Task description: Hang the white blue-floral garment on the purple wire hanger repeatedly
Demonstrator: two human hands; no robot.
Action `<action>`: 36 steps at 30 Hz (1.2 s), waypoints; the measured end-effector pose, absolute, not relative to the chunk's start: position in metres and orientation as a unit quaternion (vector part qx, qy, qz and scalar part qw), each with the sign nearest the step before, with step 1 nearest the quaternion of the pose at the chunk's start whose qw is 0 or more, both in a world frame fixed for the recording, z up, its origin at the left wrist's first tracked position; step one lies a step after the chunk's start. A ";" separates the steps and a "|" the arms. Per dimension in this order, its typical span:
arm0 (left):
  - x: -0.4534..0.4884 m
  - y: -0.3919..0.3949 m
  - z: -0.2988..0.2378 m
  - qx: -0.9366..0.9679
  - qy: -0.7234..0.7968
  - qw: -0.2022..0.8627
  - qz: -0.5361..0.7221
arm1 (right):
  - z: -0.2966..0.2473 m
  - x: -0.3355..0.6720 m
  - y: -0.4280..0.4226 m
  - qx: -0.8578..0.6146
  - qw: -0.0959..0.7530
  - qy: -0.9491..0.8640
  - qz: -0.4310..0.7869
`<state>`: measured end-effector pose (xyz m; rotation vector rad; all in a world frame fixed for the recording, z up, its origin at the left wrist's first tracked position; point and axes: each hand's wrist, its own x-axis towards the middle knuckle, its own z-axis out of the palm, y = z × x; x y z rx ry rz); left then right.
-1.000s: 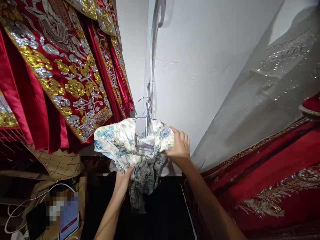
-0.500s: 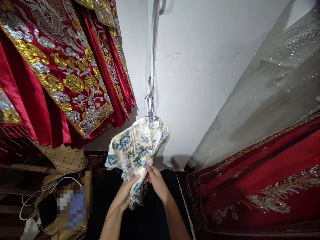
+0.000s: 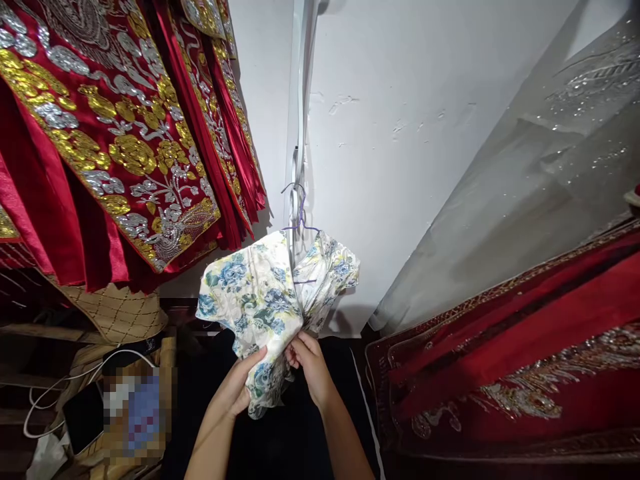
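The floral dress [image 3: 255, 300] hangs on a purple hanger [image 3: 300, 212] at the wall corner. The left hand [image 3: 234, 392] and right hand [image 3: 311, 365] each have a closed grip on its gathered lower part. I think a gentle, even pull is best, so the hanger does not unhook.

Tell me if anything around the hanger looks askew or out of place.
The floral garment sits bunched and lopsided on the purple wire hanger, crumpled rather than hanging flat. The left hand and right hand grip its gathered lower part. Nothing looks torn or spilled.
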<state>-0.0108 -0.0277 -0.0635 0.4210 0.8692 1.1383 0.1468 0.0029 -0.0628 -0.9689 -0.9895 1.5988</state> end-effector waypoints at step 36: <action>0.015 0.017 -0.014 0.617 0.471 0.344 0.528 | 0.085 0.154 0.061 -0.381 0.553 -0.539 0.508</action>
